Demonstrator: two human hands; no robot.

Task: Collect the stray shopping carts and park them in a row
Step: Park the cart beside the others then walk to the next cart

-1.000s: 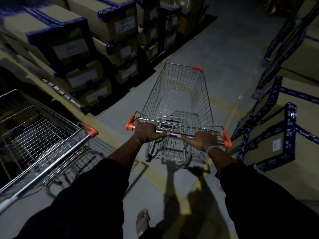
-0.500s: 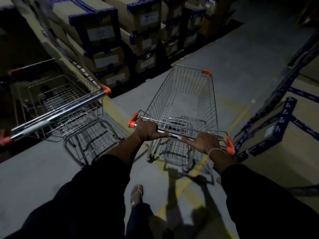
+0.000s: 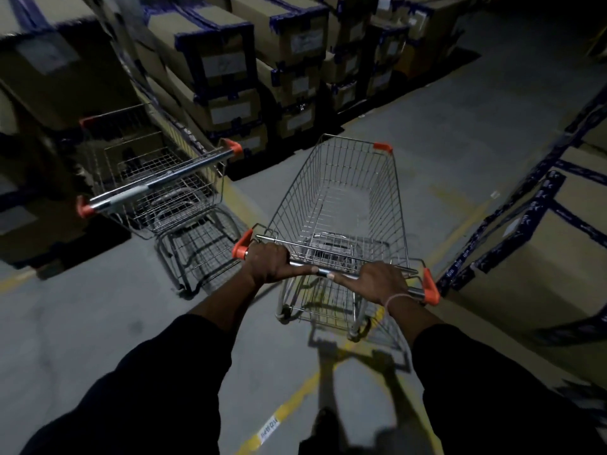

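An empty wire shopping cart [image 3: 341,205] with orange corner caps stands right in front of me on the grey floor. My left hand [image 3: 271,262] grips the left part of its metal handle bar, and my right hand [image 3: 377,284] grips the right part. A second wire cart [image 3: 154,182] with orange handle ends is parked to the left, its handle toward me and its nose against the stacked boxes. The two carts stand side by side with a gap between them.
Stacks of cardboard boxes [image 3: 223,60] with blue tape line the left and far side. More taped boxes [image 3: 538,244] crowd the right. A yellow floor line [image 3: 295,399] runs under my cart. The aisle floor [image 3: 460,133] stretches ahead to the right.
I have pulled back and turned left with the cart; the parked cart, close at the left edge before, now sits farther away and fully in view. Both hands kept their grip.
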